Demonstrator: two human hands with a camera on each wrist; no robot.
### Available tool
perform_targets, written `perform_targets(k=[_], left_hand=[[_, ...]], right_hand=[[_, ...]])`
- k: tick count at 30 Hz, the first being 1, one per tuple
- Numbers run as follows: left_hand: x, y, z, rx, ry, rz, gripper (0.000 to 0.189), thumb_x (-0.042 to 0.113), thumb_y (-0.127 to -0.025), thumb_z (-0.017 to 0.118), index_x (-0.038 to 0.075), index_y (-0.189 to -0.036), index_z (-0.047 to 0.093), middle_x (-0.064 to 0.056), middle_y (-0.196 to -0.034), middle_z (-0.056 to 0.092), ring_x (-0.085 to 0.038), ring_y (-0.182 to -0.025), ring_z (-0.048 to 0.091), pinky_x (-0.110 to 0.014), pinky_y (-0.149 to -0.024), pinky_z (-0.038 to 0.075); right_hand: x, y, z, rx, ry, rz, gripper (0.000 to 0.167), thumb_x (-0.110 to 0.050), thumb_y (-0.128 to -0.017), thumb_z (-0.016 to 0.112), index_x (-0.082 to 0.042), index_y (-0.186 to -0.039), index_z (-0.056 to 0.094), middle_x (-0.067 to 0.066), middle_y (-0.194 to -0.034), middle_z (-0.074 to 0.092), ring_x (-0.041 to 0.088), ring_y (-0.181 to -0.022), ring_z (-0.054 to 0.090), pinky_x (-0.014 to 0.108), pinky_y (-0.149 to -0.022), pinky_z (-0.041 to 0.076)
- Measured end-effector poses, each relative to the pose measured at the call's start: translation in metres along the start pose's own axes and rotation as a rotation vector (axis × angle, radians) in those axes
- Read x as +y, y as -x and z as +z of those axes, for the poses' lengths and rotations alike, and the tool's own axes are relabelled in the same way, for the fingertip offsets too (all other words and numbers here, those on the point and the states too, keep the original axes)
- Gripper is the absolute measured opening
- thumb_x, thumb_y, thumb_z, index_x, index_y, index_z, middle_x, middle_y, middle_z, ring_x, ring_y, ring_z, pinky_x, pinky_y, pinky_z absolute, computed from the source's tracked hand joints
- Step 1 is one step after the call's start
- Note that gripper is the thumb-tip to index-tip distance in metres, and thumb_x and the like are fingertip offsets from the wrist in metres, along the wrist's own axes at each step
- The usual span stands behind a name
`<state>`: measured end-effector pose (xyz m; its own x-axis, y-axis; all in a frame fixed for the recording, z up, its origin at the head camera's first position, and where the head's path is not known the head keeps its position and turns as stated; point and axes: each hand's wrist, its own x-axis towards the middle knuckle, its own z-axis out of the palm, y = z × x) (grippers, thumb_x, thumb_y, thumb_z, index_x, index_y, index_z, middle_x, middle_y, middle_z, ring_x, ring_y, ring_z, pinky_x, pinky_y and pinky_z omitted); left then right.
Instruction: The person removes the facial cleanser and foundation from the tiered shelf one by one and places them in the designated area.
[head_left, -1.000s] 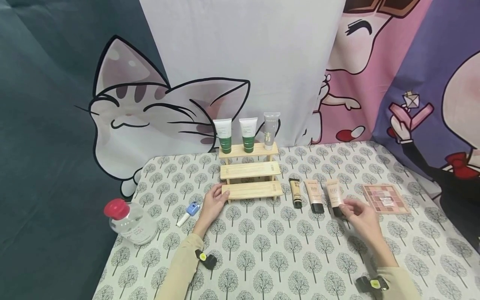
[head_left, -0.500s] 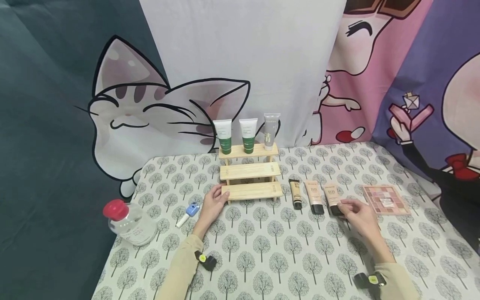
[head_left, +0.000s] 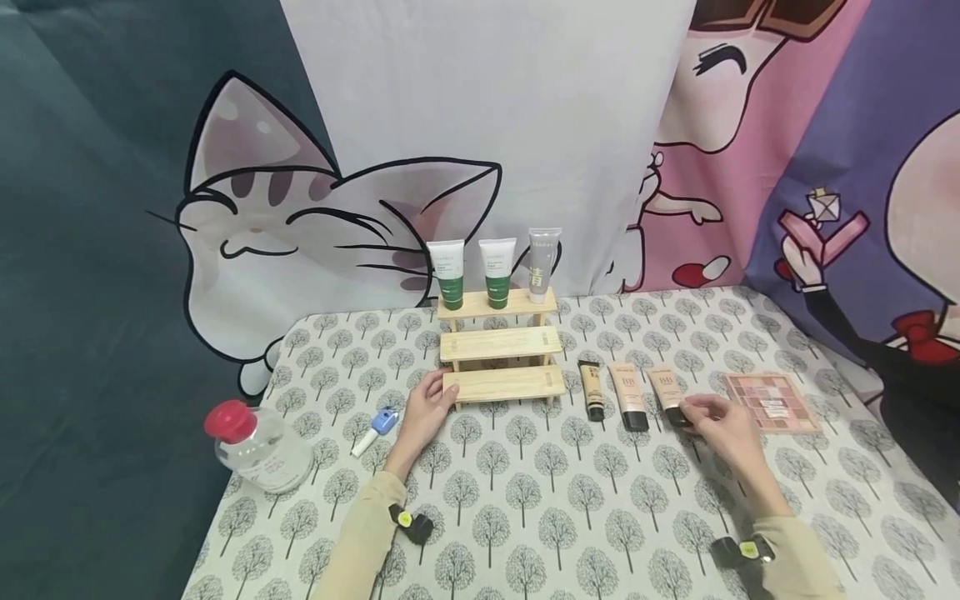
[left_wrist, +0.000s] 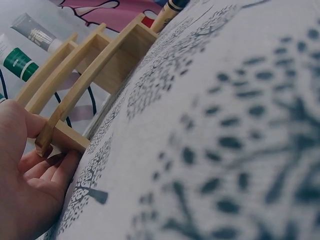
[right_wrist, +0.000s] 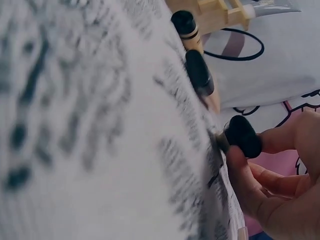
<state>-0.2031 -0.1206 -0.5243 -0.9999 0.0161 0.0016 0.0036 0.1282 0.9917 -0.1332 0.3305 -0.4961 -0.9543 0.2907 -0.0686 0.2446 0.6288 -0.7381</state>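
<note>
Right hand (head_left: 722, 422) with thumb and forefinger closed in a pinch on the black cap (head_left: 678, 417) of the rightmost pink BB tube (head_left: 664, 388). Tube lying at the right of the tabletop (head_left: 525, 533), cap end toward the person; contact of the cap with the cloth not clear, even in the right wrist view. Just to its left, roughly parallel and likewise with the cap toward the person, a second pink BB tube (head_left: 627, 388), then a slimmer gold-coloured tube (head_left: 592, 388) with black ends. Just to the right of the right hand, a flat pink palette (head_left: 774, 405).

Left hand (head_left: 424, 408) curled about the left end of the lowest tier of a three-tier wooden stand (head_left: 502, 384), with the wood between thumb and fingers. On the top tier, upright and apart, from left to right: a white-and-green tube (head_left: 450, 275), a similar green-based tube (head_left: 497, 273) and a grey translucent tube (head_left: 541, 267). To the left of the left hand, a small blue-and-white item (head_left: 384, 421); farther left, near the tabletop's edge, a clear bottle (head_left: 273, 458) with a red top. Behind, a cartoon-printed backdrop (head_left: 585, 125). Tree pattern across the cloth.
</note>
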Motion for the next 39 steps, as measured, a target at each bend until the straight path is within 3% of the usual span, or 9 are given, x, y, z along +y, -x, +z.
perform_targets(k=[6,12,19,22,27,33,39], left_hand=[[-0.004,-0.002,0.001,0.001,-0.006,0.008,0.046,0.012,-0.097,0.066,-0.003,-0.139,0.053,-0.031,-0.141,0.056,-0.042,-0.13,0.058,-0.037,-0.108,0.053],[-0.004,-0.002,-0.001,0.009,0.002,0.006,0.047,0.012,-0.097,0.067,-0.002,-0.14,0.053,-0.029,-0.142,0.056,-0.041,-0.13,0.059,-0.037,-0.109,0.053],[-0.002,-0.001,0.001,0.017,-0.02,0.002,0.047,0.009,-0.098,0.064,-0.005,-0.141,0.05,-0.032,-0.143,0.054,-0.043,-0.131,0.057,-0.041,-0.11,0.051],[0.008,0.004,0.0,0.005,-0.026,0.003,0.047,0.007,-0.098,0.064,-0.009,-0.14,0.05,-0.034,-0.141,0.053,-0.045,-0.13,0.057,-0.043,-0.11,0.051],[0.029,0.017,-0.002,-0.017,-0.039,0.015,0.046,0.005,-0.098,0.063,-0.012,-0.139,0.049,-0.035,-0.139,0.054,-0.046,-0.129,0.057,-0.041,-0.108,0.053],[0.032,0.018,-0.003,-0.018,-0.029,0.045,0.047,0.006,-0.098,0.063,-0.012,-0.139,0.049,-0.035,-0.139,0.055,-0.045,-0.129,0.057,-0.039,-0.108,0.053],[0.029,0.018,-0.002,-0.024,-0.028,0.04,0.047,0.006,-0.098,0.064,-0.012,-0.139,0.049,-0.035,-0.139,0.054,-0.046,-0.129,0.058,-0.039,-0.107,0.053]], right_hand=[[0.005,-0.001,0.002,0.045,0.081,-0.013,0.042,-0.033,-0.096,0.068,0.003,-0.118,0.067,0.021,-0.102,0.076,0.007,-0.07,0.066,0.015,-0.061,0.047],[0.005,-0.001,0.003,0.087,0.155,-0.086,0.034,-0.028,-0.094,0.07,0.003,-0.108,0.071,0.021,-0.098,0.075,0.022,-0.08,0.067,0.021,-0.064,0.047],[0.003,0.001,0.002,0.088,0.17,-0.097,0.035,-0.028,-0.095,0.069,0.004,-0.111,0.069,0.023,-0.099,0.075,0.039,-0.09,0.069,0.038,-0.073,0.053],[0.001,0.003,0.001,0.077,0.165,-0.091,0.038,-0.029,-0.097,0.067,0.005,-0.115,0.066,0.026,-0.104,0.073,0.044,-0.096,0.069,0.047,-0.077,0.056],[-0.002,0.003,0.001,0.045,0.166,-0.085,0.047,-0.031,-0.096,0.068,0.009,-0.12,0.062,0.027,-0.106,0.071,0.042,-0.094,0.07,0.044,-0.075,0.059],[-0.003,-0.005,0.006,0.049,0.182,-0.123,0.048,-0.028,-0.092,0.074,0.011,-0.118,0.063,0.027,-0.103,0.072,0.034,-0.086,0.07,0.037,-0.072,0.059],[-0.002,-0.004,0.005,0.016,0.172,-0.149,0.048,-0.022,-0.092,0.074,0.013,-0.122,0.061,0.029,-0.104,0.071,0.039,-0.089,0.07,0.04,-0.071,0.061]])
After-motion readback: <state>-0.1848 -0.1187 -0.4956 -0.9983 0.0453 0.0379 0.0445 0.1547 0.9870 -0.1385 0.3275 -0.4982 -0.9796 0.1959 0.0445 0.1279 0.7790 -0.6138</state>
